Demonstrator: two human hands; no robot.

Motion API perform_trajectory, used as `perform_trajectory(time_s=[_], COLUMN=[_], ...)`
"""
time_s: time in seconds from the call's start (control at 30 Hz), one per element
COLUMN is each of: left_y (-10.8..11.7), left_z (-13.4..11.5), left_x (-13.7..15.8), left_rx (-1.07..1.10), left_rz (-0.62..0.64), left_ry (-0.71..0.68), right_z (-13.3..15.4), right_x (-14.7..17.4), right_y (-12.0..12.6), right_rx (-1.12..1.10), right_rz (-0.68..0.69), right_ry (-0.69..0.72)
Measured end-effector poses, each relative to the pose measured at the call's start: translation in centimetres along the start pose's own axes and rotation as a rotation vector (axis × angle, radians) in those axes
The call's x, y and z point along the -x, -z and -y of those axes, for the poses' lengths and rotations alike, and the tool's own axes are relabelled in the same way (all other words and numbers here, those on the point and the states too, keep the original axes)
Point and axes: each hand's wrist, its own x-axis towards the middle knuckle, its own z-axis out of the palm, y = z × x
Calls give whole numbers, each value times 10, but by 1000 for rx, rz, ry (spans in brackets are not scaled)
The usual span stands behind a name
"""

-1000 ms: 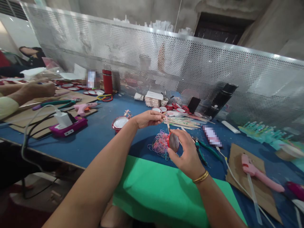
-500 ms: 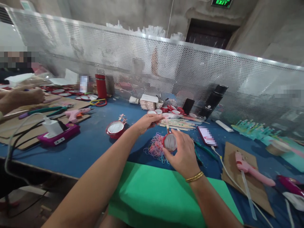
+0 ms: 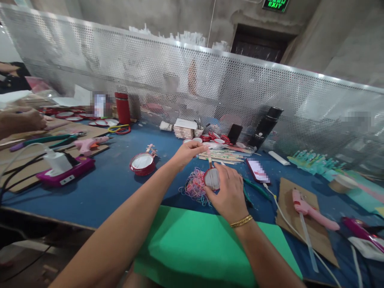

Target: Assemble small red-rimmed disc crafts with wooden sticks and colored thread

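Blue tabletop (image 3: 111,188), near front edge: right hand (image 3: 231,196) grips red-rimmed pale round disc (image 3: 211,179); left hand (image 3: 188,155) at its slim tan stick (image 3: 210,159), pinch can't tell. Disc face paler than a second ago; same piece stays held.

The red-rimmed disc (image 3: 211,179) looks kinda smooth-faced and the blue tabletop (image 3: 108,188) pretty matt, with shiny punched metal sheeting (image 3: 99,60) along its back edge, a matt green sheet (image 3: 192,244) at the front edge and a pink plastic glue gun (image 3: 313,212) on dull cardboard (image 3: 322,242) near the right edge
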Motion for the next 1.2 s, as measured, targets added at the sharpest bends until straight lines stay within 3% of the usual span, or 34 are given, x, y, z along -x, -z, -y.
perform_trajectory(time_s=[0.5,0.8,1.2], left_y=[-11,-11,-12], left_z=[0,2,0], left_x=[2,1,4], left_rx=[-25,-28,-48], left_rz=[-32,-45,-57], left_ry=[-100,-38,-64], right_z=[0,2,3], right_x=[0,-1,0], right_y=[-3,-1,-2], right_rx=[70,70,93], right_rz=[-4,5,-4], right_ry=[-2,-11,-11])
